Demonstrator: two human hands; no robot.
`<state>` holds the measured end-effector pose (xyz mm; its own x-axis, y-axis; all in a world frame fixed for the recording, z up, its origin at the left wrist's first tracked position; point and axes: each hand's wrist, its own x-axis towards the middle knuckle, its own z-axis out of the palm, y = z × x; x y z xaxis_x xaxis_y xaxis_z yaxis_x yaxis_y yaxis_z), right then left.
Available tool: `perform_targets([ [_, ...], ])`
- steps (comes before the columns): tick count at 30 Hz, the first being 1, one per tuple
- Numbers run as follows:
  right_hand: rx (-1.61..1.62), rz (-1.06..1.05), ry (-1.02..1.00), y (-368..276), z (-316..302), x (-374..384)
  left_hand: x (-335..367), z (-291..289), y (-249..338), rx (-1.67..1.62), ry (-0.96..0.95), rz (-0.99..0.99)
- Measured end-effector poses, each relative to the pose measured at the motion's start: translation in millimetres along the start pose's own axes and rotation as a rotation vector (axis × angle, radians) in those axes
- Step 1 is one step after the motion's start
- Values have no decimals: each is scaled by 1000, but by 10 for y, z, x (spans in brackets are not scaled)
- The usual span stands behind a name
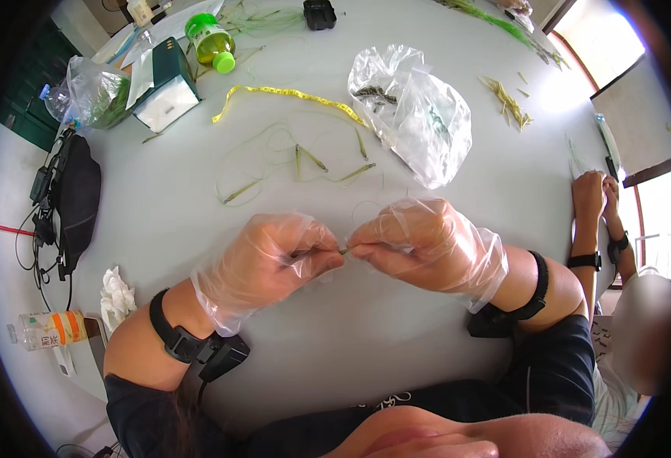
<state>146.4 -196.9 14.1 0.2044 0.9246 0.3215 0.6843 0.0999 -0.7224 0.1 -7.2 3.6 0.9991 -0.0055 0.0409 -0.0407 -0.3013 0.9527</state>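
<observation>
My left hand [270, 256] and my right hand [423, 243], both in thin clear plastic gloves, meet fingertip to fingertip above the grey table. Each is closed in a pinch. Between them shows a bit of a small slim greenish piece [343, 251]; the fingers hide the rest. A fine thread loops up near the right fingertips. Just beyond my hands lie several slender green pieces [314, 159] with thin, tangled greenish lines. Behind my right hand sits a crumpled clear plastic bag [435, 114] with dark small items inside. A yellow tape measure [293, 93] runs up to the bag.
Back left: a thick dark-green box or book [169, 88], a green-capped bottle [212, 44] and a bag of greenery [106, 95]. A black pouch with cables [78, 202] lies left. Yellowish sticks [509, 103] lie at right. Another person's hands [593, 195] rest at the right edge.
</observation>
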Motion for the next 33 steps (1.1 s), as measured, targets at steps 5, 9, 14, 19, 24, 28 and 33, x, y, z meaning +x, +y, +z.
perform_targets([
  [5, -14, 0, 12, -35, -42, 20, 11, 4, 2, -15, -5, 13],
  [9, 38, 43, 48, -27, -49, 15, 17, -9, 70, 31, -6, -8],
  [14, 48, 28, 46, -14, -37, 22, -1, -7, 17, 18, 4, -10],
  [19, 78, 9, 28, 20, -51, -11, 20, 14, 2, 32, 2, 12],
  [24, 118, 124, 37, 14, -20, 0, 35, -12, 25, 70, -7, 16],
  [28, 92, 140, 17, -9, -43, 25, 23, -9, 20, 47, 19, 24],
  [33, 139, 194, 40, 3, -29, 8, -5, -26, 39, -56, 94, -159],
])
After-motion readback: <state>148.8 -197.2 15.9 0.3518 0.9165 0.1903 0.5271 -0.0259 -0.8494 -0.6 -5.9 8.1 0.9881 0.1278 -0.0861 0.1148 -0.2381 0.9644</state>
